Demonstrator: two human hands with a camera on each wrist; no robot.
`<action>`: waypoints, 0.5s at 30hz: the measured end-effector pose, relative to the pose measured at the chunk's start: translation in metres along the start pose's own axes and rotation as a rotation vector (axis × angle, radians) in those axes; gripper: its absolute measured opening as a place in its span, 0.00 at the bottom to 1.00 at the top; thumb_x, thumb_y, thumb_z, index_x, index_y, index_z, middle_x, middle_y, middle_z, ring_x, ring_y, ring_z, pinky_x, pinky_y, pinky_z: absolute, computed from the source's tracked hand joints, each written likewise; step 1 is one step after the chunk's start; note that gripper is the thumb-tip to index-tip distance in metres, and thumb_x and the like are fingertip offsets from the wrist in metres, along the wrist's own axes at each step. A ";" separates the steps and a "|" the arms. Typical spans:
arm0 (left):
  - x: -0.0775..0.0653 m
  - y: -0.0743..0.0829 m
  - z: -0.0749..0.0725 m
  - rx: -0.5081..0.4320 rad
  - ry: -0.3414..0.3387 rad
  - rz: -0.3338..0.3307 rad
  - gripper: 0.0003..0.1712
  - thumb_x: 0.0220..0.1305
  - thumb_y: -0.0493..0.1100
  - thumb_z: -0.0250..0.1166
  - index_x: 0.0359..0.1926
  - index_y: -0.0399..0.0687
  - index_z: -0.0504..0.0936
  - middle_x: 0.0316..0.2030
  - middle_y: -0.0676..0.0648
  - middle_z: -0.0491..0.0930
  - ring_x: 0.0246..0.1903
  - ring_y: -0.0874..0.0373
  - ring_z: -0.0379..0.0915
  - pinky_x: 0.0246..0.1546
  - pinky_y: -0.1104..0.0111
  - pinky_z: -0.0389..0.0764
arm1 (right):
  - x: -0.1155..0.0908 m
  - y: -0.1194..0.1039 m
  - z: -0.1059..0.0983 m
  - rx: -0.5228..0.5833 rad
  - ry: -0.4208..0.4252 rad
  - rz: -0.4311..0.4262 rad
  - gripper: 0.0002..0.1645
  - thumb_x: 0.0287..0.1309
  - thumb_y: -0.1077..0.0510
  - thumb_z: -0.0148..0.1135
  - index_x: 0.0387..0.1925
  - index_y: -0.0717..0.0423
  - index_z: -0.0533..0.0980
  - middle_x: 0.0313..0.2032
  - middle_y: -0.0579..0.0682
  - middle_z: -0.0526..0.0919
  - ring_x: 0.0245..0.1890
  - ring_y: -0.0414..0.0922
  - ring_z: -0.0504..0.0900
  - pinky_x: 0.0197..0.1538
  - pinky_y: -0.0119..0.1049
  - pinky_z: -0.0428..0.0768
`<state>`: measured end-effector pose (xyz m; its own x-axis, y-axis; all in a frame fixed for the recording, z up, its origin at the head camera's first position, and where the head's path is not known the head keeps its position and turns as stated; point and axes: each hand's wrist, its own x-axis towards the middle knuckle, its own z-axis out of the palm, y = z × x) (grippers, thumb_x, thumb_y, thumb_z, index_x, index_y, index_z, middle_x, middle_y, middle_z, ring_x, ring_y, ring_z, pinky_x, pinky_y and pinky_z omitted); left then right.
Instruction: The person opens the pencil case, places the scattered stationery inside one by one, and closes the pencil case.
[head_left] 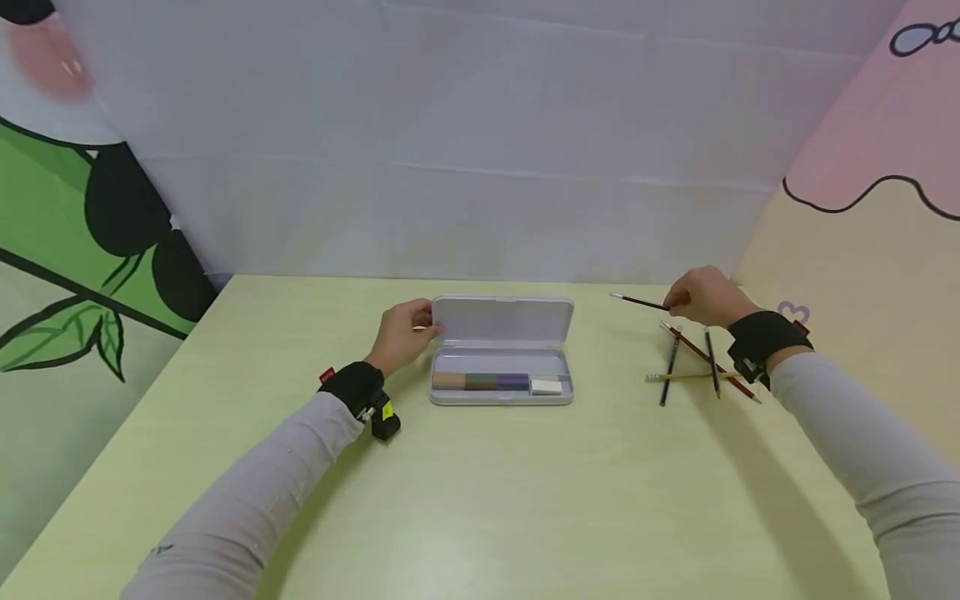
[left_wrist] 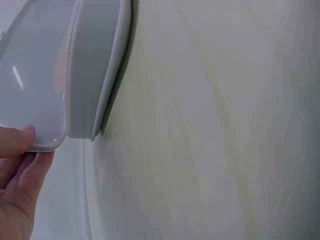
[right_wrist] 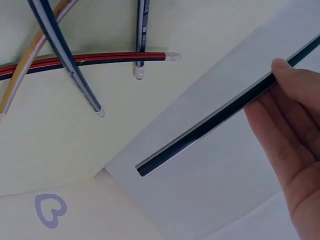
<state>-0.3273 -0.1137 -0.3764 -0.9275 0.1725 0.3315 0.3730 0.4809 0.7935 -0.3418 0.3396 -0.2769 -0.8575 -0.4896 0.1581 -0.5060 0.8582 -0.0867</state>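
Aloft, the right fingers (right_wrist: 277,142) pinch a dark pencil (right_wrist: 205,125)

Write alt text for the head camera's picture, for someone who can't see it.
A person's right grip holds a dark pencil near four crossed pencils on a pale table. Their left grip holds the raised lid of an open case containing a white block.

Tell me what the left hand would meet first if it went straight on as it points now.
The open lid of the pencil case: the left hand pinches its left edge, so no gap seems to lie between. What it would meet beyond that is unclear in depth.
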 end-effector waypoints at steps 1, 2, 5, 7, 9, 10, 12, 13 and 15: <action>0.000 0.000 0.000 0.000 -0.002 0.002 0.15 0.59 0.30 0.65 0.48 0.32 0.79 0.42 0.32 0.84 0.45 0.42 0.83 0.50 0.55 0.83 | 0.001 -0.002 -0.001 -0.001 0.003 -0.006 0.04 0.51 0.69 0.67 0.31 0.63 0.85 0.28 0.57 0.87 0.28 0.50 0.83 0.35 0.43 0.83; 0.001 0.000 0.000 -0.001 -0.003 0.002 0.15 0.59 0.30 0.65 0.48 0.32 0.79 0.42 0.32 0.84 0.45 0.42 0.83 0.50 0.55 0.83 | 0.002 -0.004 -0.002 -0.003 0.006 -0.010 0.04 0.51 0.69 0.67 0.31 0.63 0.85 0.28 0.57 0.87 0.28 0.50 0.83 0.35 0.43 0.83; 0.002 0.000 0.000 0.005 -0.004 0.005 0.15 0.59 0.30 0.65 0.49 0.33 0.79 0.42 0.32 0.84 0.45 0.42 0.83 0.50 0.55 0.83 | 0.007 -0.010 -0.006 0.004 0.024 -0.021 0.05 0.51 0.69 0.67 0.32 0.64 0.85 0.29 0.58 0.87 0.29 0.50 0.84 0.35 0.44 0.83; 0.003 -0.002 -0.001 0.011 0.005 0.010 0.15 0.59 0.30 0.65 0.48 0.33 0.79 0.42 0.32 0.84 0.45 0.42 0.83 0.50 0.55 0.83 | 0.012 -0.015 -0.008 0.017 0.038 -0.030 0.05 0.51 0.69 0.67 0.32 0.64 0.85 0.30 0.58 0.87 0.30 0.51 0.84 0.36 0.44 0.83; 0.003 -0.003 -0.001 0.008 0.012 0.014 0.15 0.59 0.30 0.65 0.48 0.33 0.79 0.42 0.32 0.84 0.44 0.42 0.83 0.50 0.56 0.83 | 0.016 -0.021 -0.009 0.034 0.052 -0.037 0.05 0.52 0.68 0.66 0.33 0.63 0.85 0.31 0.59 0.87 0.30 0.51 0.84 0.36 0.44 0.83; 0.004 -0.004 -0.001 0.009 0.015 0.017 0.15 0.59 0.29 0.65 0.48 0.33 0.79 0.42 0.32 0.84 0.44 0.42 0.83 0.50 0.56 0.84 | 0.018 -0.024 -0.008 0.045 0.056 -0.041 0.05 0.52 0.68 0.66 0.33 0.63 0.85 0.31 0.58 0.87 0.31 0.51 0.84 0.37 0.44 0.83; 0.004 -0.005 -0.001 0.003 0.015 0.018 0.15 0.58 0.29 0.65 0.48 0.32 0.79 0.42 0.32 0.84 0.44 0.41 0.83 0.50 0.56 0.84 | 0.022 -0.032 -0.006 0.061 0.063 -0.060 0.06 0.52 0.68 0.66 0.33 0.62 0.85 0.31 0.58 0.88 0.31 0.51 0.85 0.37 0.44 0.84; 0.004 -0.005 0.000 0.001 0.013 0.018 0.15 0.58 0.29 0.65 0.48 0.32 0.79 0.42 0.31 0.84 0.44 0.41 0.83 0.50 0.56 0.84 | 0.024 -0.036 -0.005 0.064 0.066 -0.072 0.06 0.52 0.68 0.67 0.33 0.62 0.85 0.32 0.58 0.88 0.32 0.51 0.85 0.37 0.43 0.84; 0.004 -0.006 0.000 0.003 0.011 0.019 0.15 0.58 0.29 0.65 0.48 0.32 0.79 0.42 0.31 0.84 0.44 0.41 0.83 0.50 0.57 0.84 | 0.028 -0.044 -0.002 0.073 0.076 -0.102 0.06 0.52 0.68 0.67 0.34 0.61 0.85 0.32 0.57 0.88 0.32 0.50 0.85 0.38 0.42 0.84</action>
<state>-0.3334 -0.1160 -0.3801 -0.9201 0.1716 0.3520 0.3901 0.4800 0.7858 -0.3434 0.2881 -0.2668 -0.7930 -0.5583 0.2440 -0.5981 0.7896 -0.1372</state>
